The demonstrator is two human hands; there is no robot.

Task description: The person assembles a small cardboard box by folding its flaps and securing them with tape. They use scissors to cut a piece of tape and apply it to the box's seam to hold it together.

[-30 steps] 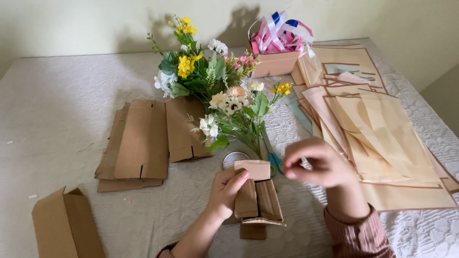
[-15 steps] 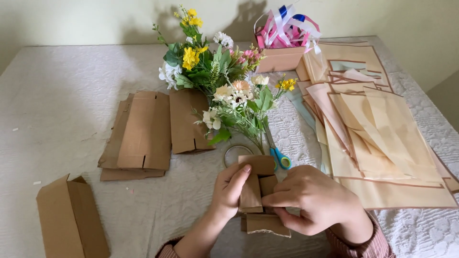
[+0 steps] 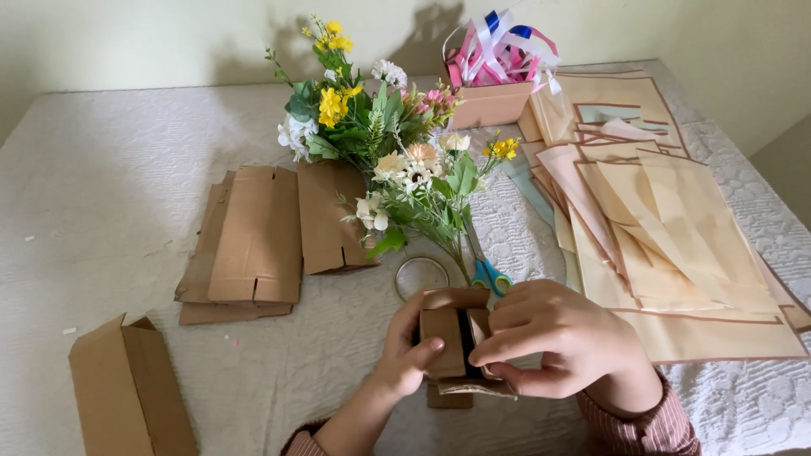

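1. Holding a small brown cardboard box (image 3: 452, 342) with both hands, low and near, in front of the body.
2. Left hand (image 3: 411, 348) closed on the box's left side, thumb pressed on a flap.
3. Right hand (image 3: 553, 338) now clamped on the box's right side, fingers (image 3: 507, 329) pinching a flap; a moment ago lifted up and away beside the box, so now both hands folding it together.
4. Box up off the table, in front of the tape ring (image 3: 421, 276).
5. Blue-handled scissors (image 3: 487, 270) just behind the box, blades under the flower stems.
6. Open cardboard box (image 3: 127, 393) lying at the near left.
7. Flat cardboard pieces (image 3: 253, 241) stacked further back on the left.
8. Bunch of flowers (image 3: 384, 160), yellow, white and pink, lying in the middle.
9. Tan paper sheets (image 3: 667, 236) spread out on the right.
10. Box of ribbons (image 3: 494, 80), pink, white and blue, at the far side.
11. White bumpy tablecloth (image 3: 110, 177) under everything; pale wall (image 3: 169, 34) behind, with shadows on it.
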